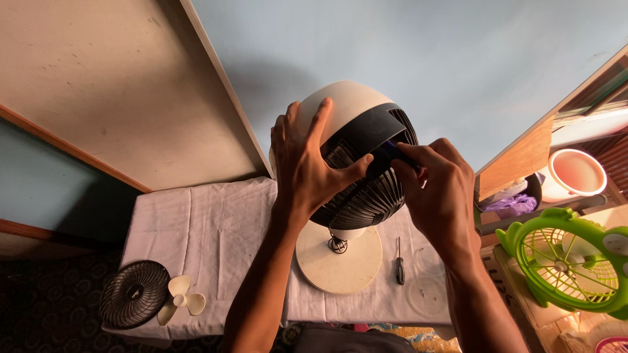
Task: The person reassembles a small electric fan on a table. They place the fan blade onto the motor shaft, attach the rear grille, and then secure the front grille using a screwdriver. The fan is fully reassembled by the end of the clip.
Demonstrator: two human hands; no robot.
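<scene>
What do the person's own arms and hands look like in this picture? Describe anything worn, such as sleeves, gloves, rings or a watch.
Both forearms are bare as far as the frame shows, with no sleeves in view. The left hand and right hand wear no gloves. No ring, watch or bracelet shows on the visible fingers or wrists. The fingernails are short and unpainted.

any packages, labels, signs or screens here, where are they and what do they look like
None that can be made out: no package, label, sign or screen shows.
Purple crumpled plastic bag: in the open wooden box at right; whether it is packaging cannot be told.
</scene>
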